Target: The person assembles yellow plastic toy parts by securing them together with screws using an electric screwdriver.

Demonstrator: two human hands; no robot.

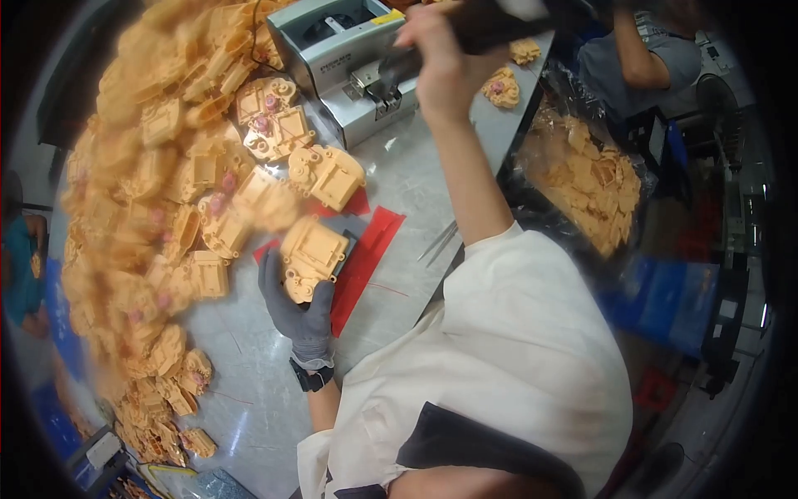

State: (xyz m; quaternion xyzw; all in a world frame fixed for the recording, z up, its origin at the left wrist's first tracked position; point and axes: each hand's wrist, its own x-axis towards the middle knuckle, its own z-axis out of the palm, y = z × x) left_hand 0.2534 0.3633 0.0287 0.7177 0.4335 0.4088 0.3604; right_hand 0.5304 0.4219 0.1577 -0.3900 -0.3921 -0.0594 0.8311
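Note:
My left hand [301, 312], in a grey glove with a black band at the wrist, is closed round the lower side of a yellow-orange plastic housing [314, 256]. That housing rests in a dark holder between strips of red tape [371, 259]. My bare right hand [445, 71] is raised at the top, closed round a dark electric screwdriver [490, 27], whose outline is partly blurred. The screwdriver's lower end is beside the front outlet of a grey screw feeder [353, 62]. Another housing [327, 176] lies just beyond the held one.
A large heap of similar housings [158, 208] covers the left of the metal table. Tweezers [437, 243] lie near its right edge. Beyond that edge stands a clear bag [582, 179] of orange parts. Another person [644, 62] is at the upper right, one more [21, 258] at far left.

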